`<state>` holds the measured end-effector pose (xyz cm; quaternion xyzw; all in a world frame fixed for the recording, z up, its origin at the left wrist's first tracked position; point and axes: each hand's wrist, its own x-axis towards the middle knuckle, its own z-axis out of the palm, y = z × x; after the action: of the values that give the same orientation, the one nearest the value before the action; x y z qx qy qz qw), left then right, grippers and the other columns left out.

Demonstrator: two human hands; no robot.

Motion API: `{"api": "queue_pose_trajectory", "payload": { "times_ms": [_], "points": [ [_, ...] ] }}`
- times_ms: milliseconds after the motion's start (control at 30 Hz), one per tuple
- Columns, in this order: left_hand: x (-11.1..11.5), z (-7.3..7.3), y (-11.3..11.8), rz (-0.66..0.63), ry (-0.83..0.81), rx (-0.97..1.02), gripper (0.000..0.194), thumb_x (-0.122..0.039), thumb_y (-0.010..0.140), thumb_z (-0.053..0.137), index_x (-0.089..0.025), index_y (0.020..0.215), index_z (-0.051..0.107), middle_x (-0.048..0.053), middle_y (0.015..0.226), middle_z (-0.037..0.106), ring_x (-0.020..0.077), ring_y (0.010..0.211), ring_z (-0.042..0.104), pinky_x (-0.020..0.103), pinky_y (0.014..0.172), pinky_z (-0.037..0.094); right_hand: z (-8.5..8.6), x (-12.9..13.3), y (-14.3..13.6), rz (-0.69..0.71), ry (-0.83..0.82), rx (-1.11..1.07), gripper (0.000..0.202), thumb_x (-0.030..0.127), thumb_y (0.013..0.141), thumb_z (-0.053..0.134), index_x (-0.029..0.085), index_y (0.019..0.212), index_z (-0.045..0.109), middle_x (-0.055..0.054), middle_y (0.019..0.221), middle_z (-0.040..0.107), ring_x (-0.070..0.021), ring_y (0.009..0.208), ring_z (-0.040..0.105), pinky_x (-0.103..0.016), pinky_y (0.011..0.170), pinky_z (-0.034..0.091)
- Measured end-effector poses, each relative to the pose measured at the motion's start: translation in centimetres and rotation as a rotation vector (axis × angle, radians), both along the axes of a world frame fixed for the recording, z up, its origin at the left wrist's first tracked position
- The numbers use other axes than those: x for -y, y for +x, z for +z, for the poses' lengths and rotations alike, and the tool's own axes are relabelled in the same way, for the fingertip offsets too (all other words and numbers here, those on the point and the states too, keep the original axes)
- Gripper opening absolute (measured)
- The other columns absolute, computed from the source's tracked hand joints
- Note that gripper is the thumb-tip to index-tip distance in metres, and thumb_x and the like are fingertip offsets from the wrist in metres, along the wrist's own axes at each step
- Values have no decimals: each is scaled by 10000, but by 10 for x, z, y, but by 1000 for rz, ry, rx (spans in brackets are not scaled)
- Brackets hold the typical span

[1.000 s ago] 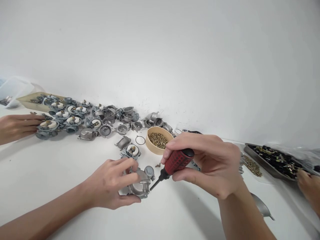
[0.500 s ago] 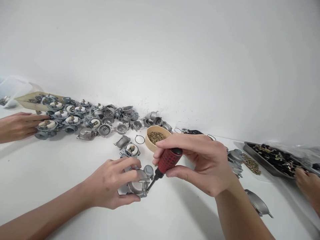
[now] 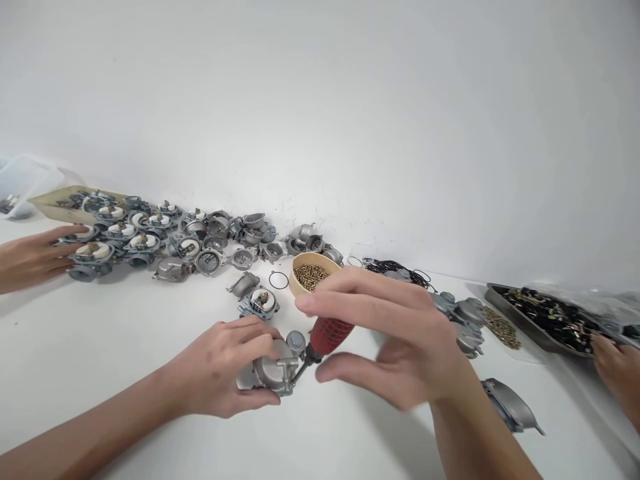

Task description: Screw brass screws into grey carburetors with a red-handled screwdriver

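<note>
My left hand [image 3: 235, 367] is closed round a grey metal carburetor [image 3: 273, 367], holding it bowl side up on the white table. At its right edge the tip of a red-handled screwdriver [image 3: 327, 337] meets the carburetor, the shaft tilted up to the right. My right hand [image 3: 390, 333] has its fingers over the handle's top and side; the thumb is by the lower side, seemingly a little off it. The palm side of the grip is partly hidden. Just behind sits a carburetor body with a white float [image 3: 263, 301], beside a loose float bowl [image 3: 243, 285].
A round tub of brass screws [image 3: 295, 283] stands behind my right hand, near a black rubber ring [image 3: 279, 279]. Several carburetor bodies [image 3: 143, 243] crowd the left. A metal tray of black parts [image 3: 530, 333] is at right. Other people's hands [image 3: 43, 257] reach in from both sides.
My right hand has loosened and shifted slightly on the screwdriver handle, its thumb moving down and left. The co-worker's hand at left has moved among the carburetor bodies.
</note>
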<state>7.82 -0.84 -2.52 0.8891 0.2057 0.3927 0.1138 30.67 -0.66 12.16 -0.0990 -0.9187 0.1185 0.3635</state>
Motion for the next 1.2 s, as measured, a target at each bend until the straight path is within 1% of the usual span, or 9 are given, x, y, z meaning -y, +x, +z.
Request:
{"api": "queue_pose_trajectory", "payload": {
  "times_ms": [100, 233, 367, 533, 700, 833, 1000, 1100, 1200],
  "points": [
    [-1, -1, 0, -9, -19, 8, 292, -397, 924, 730, -219, 1071, 551, 112, 1112, 736, 282, 994, 713, 380, 783, 612, 3, 2, 3, 35, -107, 53, 387, 114, 978, 605, 135, 1363, 630, -91, 1010, 764, -134, 804, 724, -275, 778, 642],
    [-1, -1, 0, -18, -25, 15, 286, -391, 931, 722, -219, 1078, 549, 111, 1123, 728, 276, 982, 710, 378, 777, 605, 5, 2, 5, -6, -34, -8, 371, 203, 895, 790, 180, 1255, 703, -47, 913, 737, -109, 733, 687, -234, 727, 630],
    [-1, -1, 0, -13, -23, 10, 291, -395, 930, 721, -215, 1082, 550, 118, 1122, 727, 276, 969, 706, 364, 748, 597, 5, 1, 5, 30, -103, 67, 364, 141, 977, 647, 118, 1340, 639, -128, 1129, 731, -128, 840, 714, -260, 763, 644],
    [-1, -2, 0, -21, -29, 19, 318, -369, 912, 748, -228, 1100, 534, 95, 1118, 718, 268, 947, 700, 367, 751, 593, 4, 1, 3, -21, -17, -7, 342, 235, 896, 795, 180, 1221, 701, -37, 904, 729, -97, 699, 678, -258, 779, 638],
    [-1, -3, 0, -11, -30, 15, 334, -376, 898, 761, -232, 1093, 531, 95, 1096, 720, 277, 948, 692, 372, 740, 588, 5, 1, 3, 49, -115, 68, 360, 137, 999, 596, 138, 1358, 619, -93, 1043, 765, -135, 803, 720, -304, 806, 643],
    [-1, -2, 0, -19, -36, 12, 333, -368, 903, 760, -233, 1100, 529, 93, 1126, 719, 274, 948, 693, 380, 754, 586, 3, 0, 3, -13, -16, -13, 394, 229, 880, 812, 166, 1250, 691, -13, 805, 744, -111, 692, 664, -247, 719, 620],
    [-1, -1, 0, -14, -40, 5, 326, -371, 905, 754, -237, 1103, 533, 95, 1108, 728, 280, 953, 691, 359, 711, 571, 5, 2, 5, 24, -110, 78, 449, 149, 1008, 594, 145, 1454, 550, -94, 1105, 764, -125, 816, 723, -285, 796, 643],
    [-1, -2, 0, -16, -38, 9, 328, -372, 903, 757, -234, 1098, 532, 92, 1108, 725, 275, 944, 692, 364, 719, 576, 3, 1, 6, 0, -12, -3, 411, 187, 932, 747, 177, 1332, 655, -41, 938, 758, -102, 721, 695, -230, 717, 623],
    [-2, -2, 0, -16, -39, 11, 324, -366, 905, 753, -231, 1099, 531, 98, 1130, 721, 272, 945, 692, 368, 733, 581, 3, 0, 5, -59, 59, 3, 390, 292, 920, 772, 172, 1280, 680, -40, 887, 744, -120, 718, 694, -301, 814, 627]
  ]
}}
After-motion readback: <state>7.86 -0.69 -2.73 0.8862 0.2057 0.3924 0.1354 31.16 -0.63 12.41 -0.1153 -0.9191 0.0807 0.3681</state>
